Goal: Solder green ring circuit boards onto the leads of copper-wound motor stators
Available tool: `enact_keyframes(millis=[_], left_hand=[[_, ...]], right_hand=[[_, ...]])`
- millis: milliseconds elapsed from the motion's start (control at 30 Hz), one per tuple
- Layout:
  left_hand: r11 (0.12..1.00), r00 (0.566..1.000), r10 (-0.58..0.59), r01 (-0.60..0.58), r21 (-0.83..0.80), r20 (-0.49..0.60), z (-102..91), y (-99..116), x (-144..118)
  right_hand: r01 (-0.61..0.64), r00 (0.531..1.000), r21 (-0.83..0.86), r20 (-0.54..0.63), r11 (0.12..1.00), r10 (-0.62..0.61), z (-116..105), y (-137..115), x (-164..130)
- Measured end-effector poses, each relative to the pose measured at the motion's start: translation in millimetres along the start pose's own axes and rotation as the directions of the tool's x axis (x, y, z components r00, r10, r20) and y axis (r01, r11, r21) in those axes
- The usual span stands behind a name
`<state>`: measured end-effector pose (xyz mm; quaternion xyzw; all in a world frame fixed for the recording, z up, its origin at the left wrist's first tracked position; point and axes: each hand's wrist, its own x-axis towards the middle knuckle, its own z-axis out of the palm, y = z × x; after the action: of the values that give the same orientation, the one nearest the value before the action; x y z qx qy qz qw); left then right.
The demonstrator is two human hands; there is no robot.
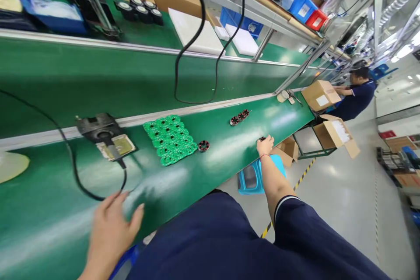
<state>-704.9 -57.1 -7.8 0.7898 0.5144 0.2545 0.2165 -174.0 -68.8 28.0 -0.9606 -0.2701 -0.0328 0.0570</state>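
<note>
Green circuit-board panel (169, 139) marks the spot: well right of it, right hand (265, 144) pinches a small, light, rigid stator (261, 139) by its rim, while left hand (113, 227) hovers open-fingered.

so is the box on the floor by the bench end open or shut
Open: the box has its flaps folded outward and its pale inside showing. Whether it holds anything, cannot tell.

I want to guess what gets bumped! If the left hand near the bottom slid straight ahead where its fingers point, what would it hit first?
Probably the black cable looping just past the left hand. Beyond it sits the black tool on the green table. Motion blur makes depth uncertain.
</note>
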Motion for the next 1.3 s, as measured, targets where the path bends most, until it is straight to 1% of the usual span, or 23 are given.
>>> enact_keyframes(millis=[33, 67, 100, 167, 233, 267, 333, 400, 467, 500, 567, 633, 700, 833, 867, 1000, 1067, 1200, 1267, 1300], left_hand=[[0.999, 1.000, 0.017, -0.017, 0.035, -0.021, 18.2, 12.9, 9.8], [0.997, 0.999, 0.037, -0.036, 0.066, -0.012, 36.8, 25.5, 22.0], [0.994, 0.999, 0.051, -0.052, 0.100, 0.017, 55.0, 37.5, 36.1], [0.980, 0.988, 0.074, -0.097, 0.175, 0.133, 87.7, 58.1, 66.3], [0.961, 0.969, 0.081, -0.138, 0.240, 0.232, 113.1, 73.8, 93.5], [0.953, 0.961, 0.081, -0.153, 0.260, 0.266, 123.1, 79.9, 104.5], [0.944, 0.948, 0.078, -0.169, 0.282, 0.308, 137.7, 88.8, 120.0], [0.936, 0.938, 0.065, -0.176, 0.307, 0.340, 146.4, 94.0, 128.2], [0.928, 0.934, 0.043, -0.168, 0.332, 0.355, 150.7, 96.5, 132.3], [0.925, 0.934, 0.031, -0.162, 0.343, 0.357, 152.0, 97.1, 133.7], [0.921, 0.933, 0.009, -0.148, 0.360, 0.359, 153.9, 98.0, 135.3], [0.921, 0.933, -0.011, -0.130, 0.367, 0.359, 155.9, 99.4, 133.9], [0.924, 0.933, -0.035, -0.106, 0.368, 0.358, 157.4, 102.2, 126.9], [0.930, 0.926, -0.085, -0.059, 0.363, 0.367, 156.7, 111.2, 101.1], [0.931, 0.924, -0.094, -0.050, 0.362, 0.371, 156.2, 113.1, 95.3], [0.936, 0.924, -0.121, -0.014, 0.351, 0.362, 154.7, 114.0, 84.2], [0.940, 0.929, -0.135, 0.011, 0.341, 0.344, 154.4, 111.6, 83.9], [0.952, 0.942, -0.154, 0.060, 0.302, 0.298, 151.9, 104.7, 80.9], [0.956, 0.947, -0.160, 0.080, 0.281, 0.278, 147.4, 100.4, 74.5], [0.958, 0.949, -0.167, 0.091, 0.273, 0.267, 144.1, 98.0, 69.9]], right_hand=[[0.005, 1.000, -0.004, 0.030, 1.000, -0.005, 4.3, 8.3, 16.0], [0.028, 0.998, -0.002, 0.065, 1.000, -0.027, 9.9, 14.2, 29.5], [0.066, 0.993, 0.005, 0.101, 0.998, -0.066, 16.6, 17.4, 40.3], [0.176, 0.970, 0.033, 0.163, 0.984, -0.179, 31.4, 14.8, 53.7], [0.318, 0.922, 0.077, 0.207, 0.945, -0.327, 44.7, 1.6, 59.6], [0.396, 0.884, 0.103, 0.225, 0.913, -0.409, 49.8, -7.7, 61.9], [0.548, 0.783, 0.155, 0.250, 0.822, -0.569, 56.5, -28.6, 69.5], [0.669, 0.667, 0.200, 0.265, 0.716, -0.697, 59.8, -48.3, 83.0], [0.746, 0.562, 0.234, 0.280, 0.623, -0.778, 61.9, -63.2, 100.7], [0.771, 0.520, 0.247, 0.289, 0.587, -0.804, 62.9, -68.3, 109.5], [0.802, 0.457, 0.264, 0.306, 0.536, -0.835, 64.9, -74.3, 123.5], [0.819, 0.422, 0.272, 0.311, 0.505, -0.851, 66.0, -77.0, 129.4], [0.826, 0.417, 0.268, 0.301, 0.495, -0.858, 65.6, -79.2, 126.2], [0.824, 0.447, 0.246, 0.269, 0.510, -0.853, 64.8, -88.9, 106.2], [0.820, 0.463, 0.236, 0.263, 0.522, -0.847, 65.9, -93.3, 101.1], [0.779, 0.568, 0.170, 0.215, 0.603, -0.794, 74.4, -115.5, 81.1], [0.771, 0.597, 0.134, 0.185, 0.622, -0.780, 78.0, -124.8, 71.6], [0.767, 0.627, 0.074, 0.123, 0.637, -0.769, 81.8, -133.8, 62.5], [0.772, 0.626, 0.061, 0.098, 0.633, -0.773, 81.6, -134.1, 60.7], [0.780, 0.617, 0.059, 0.091, 0.623, -0.781, 80.9, -132.7, 58.9]])
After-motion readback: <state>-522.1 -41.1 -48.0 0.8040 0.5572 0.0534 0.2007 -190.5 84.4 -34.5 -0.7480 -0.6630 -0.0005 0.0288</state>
